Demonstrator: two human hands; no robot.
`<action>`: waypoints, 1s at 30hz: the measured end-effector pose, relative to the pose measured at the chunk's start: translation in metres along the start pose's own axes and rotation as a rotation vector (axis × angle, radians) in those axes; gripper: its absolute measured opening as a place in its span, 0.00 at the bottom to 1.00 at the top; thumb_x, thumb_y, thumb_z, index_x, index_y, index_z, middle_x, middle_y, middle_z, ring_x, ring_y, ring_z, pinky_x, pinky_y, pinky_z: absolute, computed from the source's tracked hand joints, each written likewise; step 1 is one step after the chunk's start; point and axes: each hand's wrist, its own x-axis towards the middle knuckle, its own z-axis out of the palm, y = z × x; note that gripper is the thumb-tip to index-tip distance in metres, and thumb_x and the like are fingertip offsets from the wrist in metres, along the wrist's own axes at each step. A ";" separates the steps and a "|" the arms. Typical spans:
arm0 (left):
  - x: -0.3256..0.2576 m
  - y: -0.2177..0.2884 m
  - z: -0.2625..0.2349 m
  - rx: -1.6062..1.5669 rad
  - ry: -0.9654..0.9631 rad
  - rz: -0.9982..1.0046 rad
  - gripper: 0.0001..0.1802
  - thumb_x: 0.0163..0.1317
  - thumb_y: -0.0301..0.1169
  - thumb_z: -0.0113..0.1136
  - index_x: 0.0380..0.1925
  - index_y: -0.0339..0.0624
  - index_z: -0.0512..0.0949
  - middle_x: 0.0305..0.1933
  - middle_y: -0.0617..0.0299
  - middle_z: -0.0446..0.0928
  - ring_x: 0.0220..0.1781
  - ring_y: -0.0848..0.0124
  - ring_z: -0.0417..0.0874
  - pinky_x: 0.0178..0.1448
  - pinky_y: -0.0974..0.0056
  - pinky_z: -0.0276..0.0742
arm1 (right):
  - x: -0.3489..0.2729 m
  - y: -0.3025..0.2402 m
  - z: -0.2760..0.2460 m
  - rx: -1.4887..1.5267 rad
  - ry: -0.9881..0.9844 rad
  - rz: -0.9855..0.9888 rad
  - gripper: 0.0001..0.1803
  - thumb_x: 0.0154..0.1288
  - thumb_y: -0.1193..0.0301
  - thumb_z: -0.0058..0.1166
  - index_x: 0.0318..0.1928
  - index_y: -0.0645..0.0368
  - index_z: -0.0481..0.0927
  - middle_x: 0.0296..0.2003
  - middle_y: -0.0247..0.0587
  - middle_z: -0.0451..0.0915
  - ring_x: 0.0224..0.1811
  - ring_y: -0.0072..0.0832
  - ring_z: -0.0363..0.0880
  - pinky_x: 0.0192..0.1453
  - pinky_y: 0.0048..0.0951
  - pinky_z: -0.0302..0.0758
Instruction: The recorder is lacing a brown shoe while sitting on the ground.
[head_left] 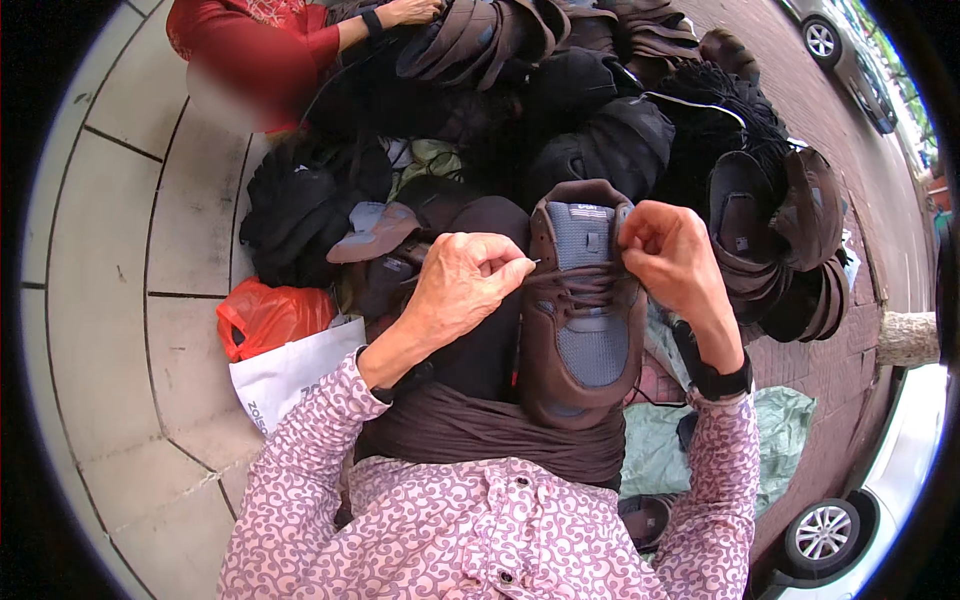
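Note:
A brown shoe upper (587, 355) with a blue-grey mesh tongue and toe stands over my lap, toe toward me. A brown shoelace (580, 288) crosses its eyelets. At the shoe's left edge my left hand (467, 283) pinches the shoelace, with a light tip poking from its fingers. My right hand (668, 252) is closed at the upper right eyelets, its thumb and fingertips pressed together; what lies between them is hidden. A thick bundle of dark brown laces (490, 432) lies across my lap.
Black shoe uppers (300, 205) are piled at left, brown ones (740, 215) at right. An orange plastic bag (275, 315) and white bag (290, 372) are by my left arm. A person in red (265, 55) sits at far left. Parked cars (860, 540) line the right.

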 end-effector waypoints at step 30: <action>0.010 0.013 -0.005 0.036 -0.074 -0.089 0.09 0.62 0.30 0.67 0.28 0.34 0.83 0.20 0.58 0.82 0.20 0.74 0.83 0.26 0.65 0.75 | 0.019 -0.003 0.041 0.097 -0.096 -0.334 0.12 0.43 0.75 0.70 0.33 0.58 0.88 0.32 0.36 0.80 0.46 0.38 0.77 0.54 0.40 0.72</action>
